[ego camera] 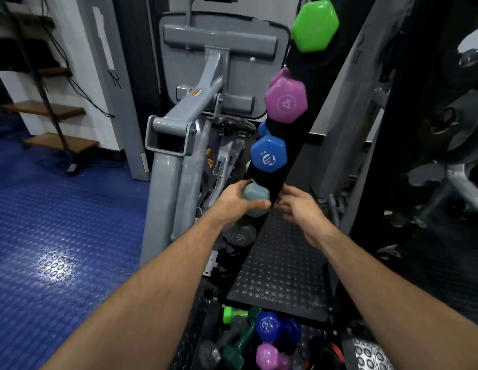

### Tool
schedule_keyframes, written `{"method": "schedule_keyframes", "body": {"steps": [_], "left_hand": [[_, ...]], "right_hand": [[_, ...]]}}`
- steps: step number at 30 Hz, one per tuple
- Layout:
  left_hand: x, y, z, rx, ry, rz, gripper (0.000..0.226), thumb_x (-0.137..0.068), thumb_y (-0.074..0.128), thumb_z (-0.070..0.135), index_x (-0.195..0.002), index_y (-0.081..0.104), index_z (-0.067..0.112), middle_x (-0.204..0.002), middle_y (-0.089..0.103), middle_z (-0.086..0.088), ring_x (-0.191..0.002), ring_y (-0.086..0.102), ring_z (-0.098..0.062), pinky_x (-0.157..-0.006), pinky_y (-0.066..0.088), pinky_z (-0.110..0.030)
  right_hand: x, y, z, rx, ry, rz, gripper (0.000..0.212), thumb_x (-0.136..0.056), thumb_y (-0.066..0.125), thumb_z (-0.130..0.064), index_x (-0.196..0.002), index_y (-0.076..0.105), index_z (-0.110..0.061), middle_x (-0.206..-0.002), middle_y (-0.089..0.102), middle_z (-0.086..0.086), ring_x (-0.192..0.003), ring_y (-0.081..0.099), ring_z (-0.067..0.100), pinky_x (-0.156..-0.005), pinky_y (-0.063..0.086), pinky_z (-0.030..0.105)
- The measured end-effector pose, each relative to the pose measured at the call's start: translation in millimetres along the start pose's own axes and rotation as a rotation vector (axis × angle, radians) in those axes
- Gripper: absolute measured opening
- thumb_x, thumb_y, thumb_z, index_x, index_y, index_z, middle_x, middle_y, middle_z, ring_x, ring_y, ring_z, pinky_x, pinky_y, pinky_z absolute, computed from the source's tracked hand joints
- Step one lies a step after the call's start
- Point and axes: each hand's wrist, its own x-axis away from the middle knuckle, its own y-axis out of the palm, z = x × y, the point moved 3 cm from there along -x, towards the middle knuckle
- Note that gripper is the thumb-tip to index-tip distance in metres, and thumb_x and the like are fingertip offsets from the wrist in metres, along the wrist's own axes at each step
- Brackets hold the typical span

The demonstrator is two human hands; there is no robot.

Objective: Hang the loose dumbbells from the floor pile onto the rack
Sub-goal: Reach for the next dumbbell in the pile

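Note:
A tall black rack (291, 166) leans up through the middle of the view. On it hang a green dumbbell (314, 25), a pink one (286, 101) and a blue one (268, 154). My left hand (236, 202) grips the head of a grey-blue dumbbell (256, 196) at the rack's left side, under the blue one. My right hand (302, 206) touches the rack's right edge with loose fingers. A dark grey dumbbell (239, 235) sits on the rack below my left hand. The floor pile (248, 337) at the bottom holds green, grey, blue and pink dumbbells.
A grey exercise machine (179, 134) stands right behind and to the left of the rack. Weight plates and a black frame (446, 129) crowd the right side. Blue studded flooring (58, 236) lies to the left, a black studded mat (283, 265) under the rack.

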Motion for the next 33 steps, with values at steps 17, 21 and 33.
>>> {"method": "schedule_keyframes", "body": {"steps": [17, 21, 33], "left_hand": [[8.0, 12.9, -23.2, 0.025, 0.117, 0.146, 0.096, -0.073, 0.091, 0.038, -0.15, 0.04, 0.015, -0.122, 0.062, 0.011, -0.11, 0.063, -0.003, -0.1, 0.053, -0.028], [21.6, 21.2, -46.5, 0.095, 0.128, 0.225, 0.077, -0.075, 0.088, 0.043, -0.138, 0.047, 0.028, -0.128, 0.063, 0.009, -0.117, 0.061, -0.001, -0.103, 0.053, -0.032], [89.5, 50.3, -146.3, 0.187, -0.111, 0.416, 0.087, -0.089, 0.07, 0.057, -0.157, 0.034, 0.018, -0.16, 0.042, 0.002, -0.145, 0.038, -0.006, -0.122, 0.033, -0.034]], "right_hand": [[-4.1, 2.4, 22.0, 0.031, -0.051, 0.037, 0.052, -0.097, 0.053, -0.005, -0.144, 0.052, -0.028, -0.109, 0.07, -0.016, -0.09, 0.066, -0.002, -0.071, 0.046, 0.016], [-1.1, 7.1, 45.0, 0.112, -0.02, 0.002, 0.057, -0.097, 0.057, -0.014, -0.152, 0.046, -0.026, -0.13, 0.066, -0.005, -0.11, 0.064, 0.007, -0.078, 0.044, 0.019], [16.6, 2.6, 135.4, 0.22, 0.151, -0.096, 0.058, -0.097, 0.061, -0.027, -0.153, 0.045, -0.028, -0.133, 0.066, -0.005, -0.108, 0.066, 0.007, -0.093, 0.048, 0.029]]}}
